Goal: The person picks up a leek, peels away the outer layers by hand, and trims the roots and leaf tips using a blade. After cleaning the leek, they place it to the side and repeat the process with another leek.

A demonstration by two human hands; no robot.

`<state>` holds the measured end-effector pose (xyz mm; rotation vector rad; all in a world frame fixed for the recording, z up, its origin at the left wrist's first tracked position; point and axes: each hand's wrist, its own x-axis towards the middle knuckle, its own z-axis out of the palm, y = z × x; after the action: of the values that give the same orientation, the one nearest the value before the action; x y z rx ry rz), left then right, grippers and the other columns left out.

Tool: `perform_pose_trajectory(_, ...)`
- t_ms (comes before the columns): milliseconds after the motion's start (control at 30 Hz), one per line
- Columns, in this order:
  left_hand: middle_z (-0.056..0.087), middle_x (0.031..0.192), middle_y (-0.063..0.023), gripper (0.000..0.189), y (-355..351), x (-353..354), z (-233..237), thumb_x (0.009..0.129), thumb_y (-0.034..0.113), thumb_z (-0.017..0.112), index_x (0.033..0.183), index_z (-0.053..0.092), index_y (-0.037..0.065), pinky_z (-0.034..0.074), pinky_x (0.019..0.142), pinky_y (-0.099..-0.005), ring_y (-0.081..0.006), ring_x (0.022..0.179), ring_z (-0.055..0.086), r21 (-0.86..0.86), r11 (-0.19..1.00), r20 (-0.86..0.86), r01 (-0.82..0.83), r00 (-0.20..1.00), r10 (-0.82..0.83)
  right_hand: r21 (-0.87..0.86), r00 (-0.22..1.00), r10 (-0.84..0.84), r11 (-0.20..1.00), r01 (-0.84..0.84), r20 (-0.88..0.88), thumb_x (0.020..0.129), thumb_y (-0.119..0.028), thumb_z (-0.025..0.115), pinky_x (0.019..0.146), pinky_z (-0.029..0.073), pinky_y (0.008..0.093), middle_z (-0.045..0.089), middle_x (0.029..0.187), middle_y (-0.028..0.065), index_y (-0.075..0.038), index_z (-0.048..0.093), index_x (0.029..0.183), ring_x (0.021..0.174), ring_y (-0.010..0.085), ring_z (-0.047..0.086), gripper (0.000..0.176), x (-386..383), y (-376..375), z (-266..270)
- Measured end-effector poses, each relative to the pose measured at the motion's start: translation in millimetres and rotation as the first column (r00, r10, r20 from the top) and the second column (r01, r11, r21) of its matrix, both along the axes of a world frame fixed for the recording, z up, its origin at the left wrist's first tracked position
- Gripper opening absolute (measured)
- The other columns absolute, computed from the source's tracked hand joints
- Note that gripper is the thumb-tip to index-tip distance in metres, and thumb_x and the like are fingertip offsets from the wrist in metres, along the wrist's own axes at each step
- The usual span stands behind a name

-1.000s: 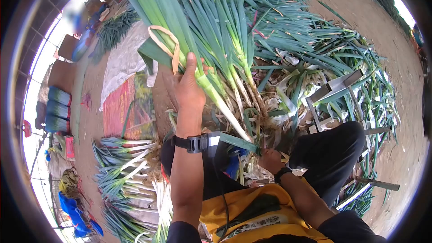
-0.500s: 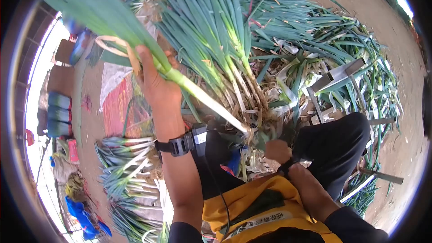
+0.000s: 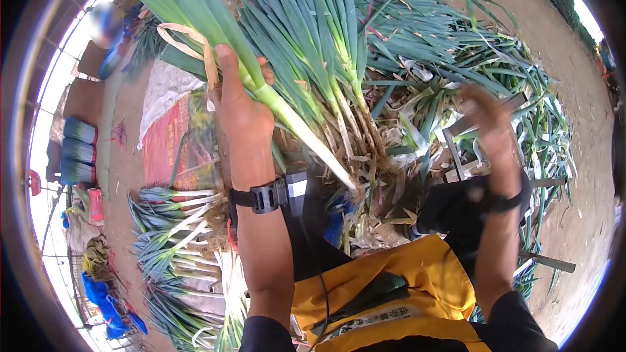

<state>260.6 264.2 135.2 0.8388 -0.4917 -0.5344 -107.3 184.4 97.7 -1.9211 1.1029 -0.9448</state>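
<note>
My left hand (image 3: 244, 107) is closed around a large leek (image 3: 316, 143), its green leaves toward the upper left and its white stem and roots pointing down to the right. A dry, pale outer leaf (image 3: 207, 58) curls loosely beside my thumb. Off to the right, my right hand (image 3: 489, 117) is raised over the leaf scraps near a metal frame; motion blur smears its fingers. Untrimmed leeks (image 3: 306, 52) with soil on their roots lie just beyond the held one.
Cleaned leeks (image 3: 189, 241) lie in a row at lower left. A red and yellow sack (image 3: 173, 146) is spread on the ground. Stripped leaves (image 3: 541, 130) and a metal frame (image 3: 453, 150) are on the right. Wrapped bundles (image 3: 79, 151) stand at far left.
My right hand has swung up and to the right, away from the root end of the leek. My left hand still grips the leek, shifted slightly in view.
</note>
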Motion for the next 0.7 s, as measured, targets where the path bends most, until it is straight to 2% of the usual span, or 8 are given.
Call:
perform_pose_trajectory(33,0.061,0.077,-0.0092,0.039,0,-1,-1,0.09,0.037,0.069,0.108,0.058,0.005,0.046,0.053,-0.0327,-0.0184,0.061,0.058,0.005,1.0,-0.03,0.008,1.0,-0.008,0.06,0.997,0.036,0.998,-0.032,-0.069,0.084,-0.015,0.066,0.077,0.051,0.0327,0.069,0.096,0.0144,0.002,0.065,0.108,0.084,0.0217,0.066,0.029,31,40,-9)
perform_pose_trajectory(67,0.061,0.077,-0.0092,0.039,0,-3,-1,0.09,0.037,0.069,0.108,0.058,0.005,0.046,0.053,-0.0327,-0.0184,0.061,0.058,0.007,1.0,-0.028,0.012,1.0,-0.012,0.284,0.956,0.158,0.955,-0.084,-0.248,0.079,-0.012,0.073,0.076,0.051,0.0344,0.069,0.099,0.018,0.0,0.066,0.107,0.079,0.0239,0.067,0.032,52,66,-13)
perform_pose_trajectory(167,0.06,0.079,-0.0091,0.04,3,-4,-4,0.091,0.038,0.067,0.111,0.057,0.005,0.045,0.054,-0.033,-0.0189,0.063,0.056,0.015,0.999,-0.064,0.047,0.997,-0.046,0.143,0.948,0.316,0.941,-0.306,-0.046,0.075,-0.004,0.071,0.063,0.049,0.0379,0.067,0.093,0.0143,-0.003,0.067,0.105,0.072,0.0247,0.063,0.03,90,108,-76)
perform_pose_trajectory(200,0.059,0.079,-0.0089,0.041,3,-2,-6,0.091,0.039,0.066,0.113,0.056,0.006,0.044,0.055,-0.033,-0.0187,0.065,0.056,0.008,0.999,-0.076,0.047,0.996,-0.046,0.149,0.95,0.31,0.942,-0.301,-0.045,0.075,-0.004,0.071,0.063,0.049,0.0379,0.067,0.093,0.0143,-0.003,0.067,0.105,0.072,0.0247,0.063,0.03,94,115,-94)
perform_pose_trajectory(267,0.059,0.079,-0.0087,0.042,3,3,-6,0.092,0.04,0.065,0.114,0.056,0.006,0.044,0.056,-0.0329,-0.0185,0.067,0.056,-0.004,0.999,-0.091,0.042,0.995,-0.043,-0.083,0.954,0.293,0.951,-0.297,-0.058,0.073,-0.004,0.072,0.061,0.048,0.0383,0.066,0.09,0.0149,-0.002,0.069,0.096,0.069,0.0319,0.062,0.023,103,118,-109)
perform_pose_trajectory(333,0.058,0.078,-0.0141,0.042,6,7,-6,0.092,0.043,0.064,0.112,0.051,0.008,0.044,0.06,-0.0347,-0.0228,0.066,0.054,0.018,0.997,-0.107,0.077,0.991,-0.075,-0.065,0.944,0.322,0.943,-0.327,-0.074,0.073,-0.003,0.07,0.061,0.049,0.0392,0.065,0.086,0.0165,-0.001,0.069,0.094,0.07,0.0346,0.061,0.021,102,117,-107)
perform_pose_trajectory(433,0.058,0.079,-0.009,0.043,6,5,-7,0.092,0.043,0.065,0.115,0.055,0.008,0.044,0.057,-0.033,-0.0189,0.069,0.055,0.02,0.999,-0.105,0.037,0.994,-0.035,-0.048,0.922,0.371,0.925,-0.378,-0.109,0.07,-0.001,0.068,0.062,0.049,0.0409,0.063,0.078,0.0182,0.001,0.069,0.089,0.069,0.0373,0.061,0.018,103,116,-94)
perform_pose_trajectory(700,0.059,0.077,-0.0131,0.045,3,-2,-7,0.089,0.043,0.068,0.114,0.053,0.009,0.045,0.058,-0.0339,-0.0218,0.065,0.055,0.058,0.998,-0.214,0.015,0.977,-0.002,-0.078,0.912,0.327,0.932,-0.355,-0.25,0.067,-0.002,0.065,0.064,0.051,0.0414,0.062,0.072,0.0191,0.002,0.064,0.076,0.069,0.0375,0.063,0.01,113,124,-103)
